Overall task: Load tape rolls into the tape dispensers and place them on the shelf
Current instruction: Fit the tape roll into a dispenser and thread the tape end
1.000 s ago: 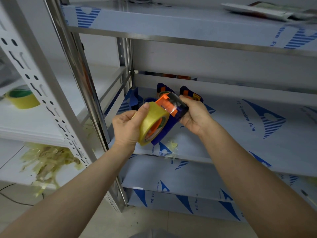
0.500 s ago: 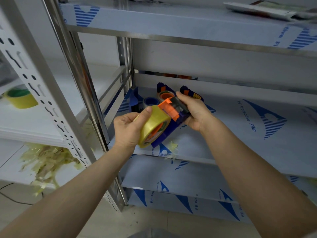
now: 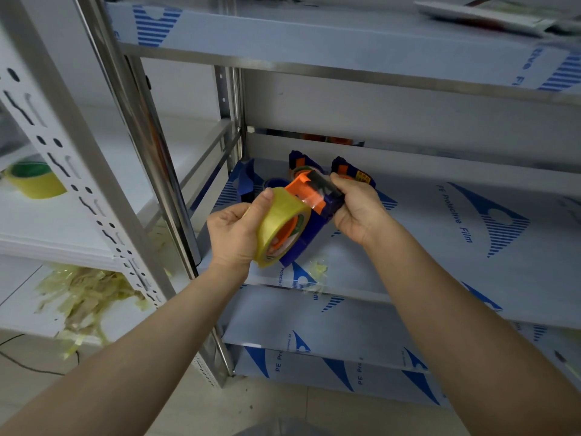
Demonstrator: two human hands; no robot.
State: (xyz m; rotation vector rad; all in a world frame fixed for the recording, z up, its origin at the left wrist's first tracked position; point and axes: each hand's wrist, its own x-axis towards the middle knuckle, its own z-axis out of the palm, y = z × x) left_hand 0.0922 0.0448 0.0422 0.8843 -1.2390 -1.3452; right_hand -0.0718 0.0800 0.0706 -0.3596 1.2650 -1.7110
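Observation:
A yellowish clear tape roll (image 3: 282,227) sits on a blue and orange tape dispenser (image 3: 314,206), held above the front of the middle shelf (image 3: 440,247). My left hand (image 3: 234,232) grips the roll, thumb on its top edge. My right hand (image 3: 356,209) holds the dispenser's head end, fingers curled over the black roller and orange flap. A strip of clear tape runs from the roll toward the orange flap. Behind my hands, two other blue dispensers (image 3: 301,166) (image 3: 353,173) stand at the back left of the same shelf.
A steel upright post (image 3: 147,146) stands just left of my left hand. On the white rack to the left lie a yellow-green tape roll (image 3: 34,180) and a heap of torn tape scraps (image 3: 85,297). The upper shelf (image 3: 314,42) overhangs; lower shelves sit below.
The dispenser and roll shifted slightly down and left. My right hand's fingers moved further over the dispenser's head, and the tape strip now reaches the orange flap.

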